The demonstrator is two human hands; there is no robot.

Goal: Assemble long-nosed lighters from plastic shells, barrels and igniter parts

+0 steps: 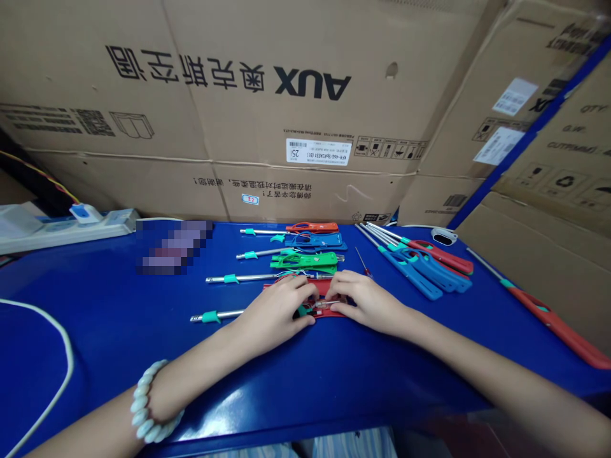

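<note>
My left hand [279, 310] and my right hand [365, 299] rest together on the blue table [119, 318], fingers curled and pressed onto a red lighter half-shell [329, 308] lying flat between them. Its metal tube with a teal collar [212, 316] sticks out to the left. Thin wires show inside the shell by my fingertips. A light green bead bracelet [146, 407] sits on my left wrist.
Further open shells with metal tubes lie in a row behind: green [305, 261], blue [315, 242], red [312, 226]. A pile of blue and red lighters [424, 264] lies to the right, a long red one [554, 318] far right. Cardboard boxes [267, 95] stand behind; power strip [67, 226] and white cable [57, 337] at left.
</note>
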